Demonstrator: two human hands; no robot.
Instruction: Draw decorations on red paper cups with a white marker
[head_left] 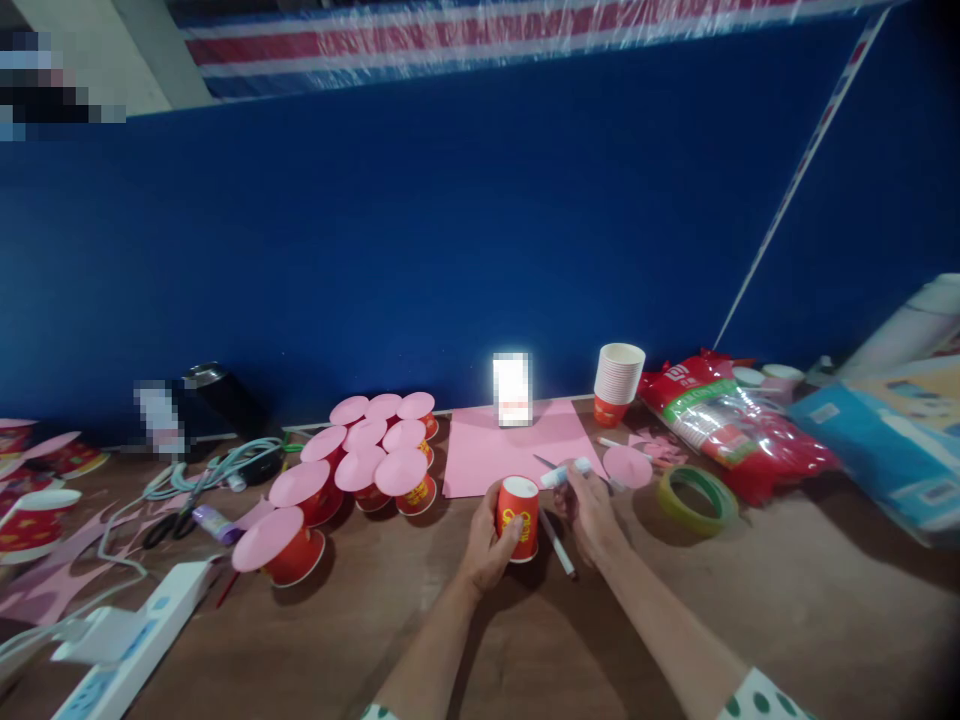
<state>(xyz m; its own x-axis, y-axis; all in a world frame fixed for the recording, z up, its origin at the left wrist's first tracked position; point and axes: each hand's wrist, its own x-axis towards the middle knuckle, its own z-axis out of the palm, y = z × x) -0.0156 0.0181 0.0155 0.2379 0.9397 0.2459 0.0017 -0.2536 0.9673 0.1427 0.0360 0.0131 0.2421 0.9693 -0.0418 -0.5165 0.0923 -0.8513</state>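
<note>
Blue panelling [465, 230] rose behind the red cup [525, 510]; the left hand's grip [489, 545] was curled round it and, just beside it, the right hand's grip [592, 510] pinched a whitish tube [556, 477].

Dim light, with glare on the red bag [750, 432].

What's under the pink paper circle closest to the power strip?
A red paper cup, mouth down. The pink circle hides the cup's top end; the inside can't be seen either.
</note>
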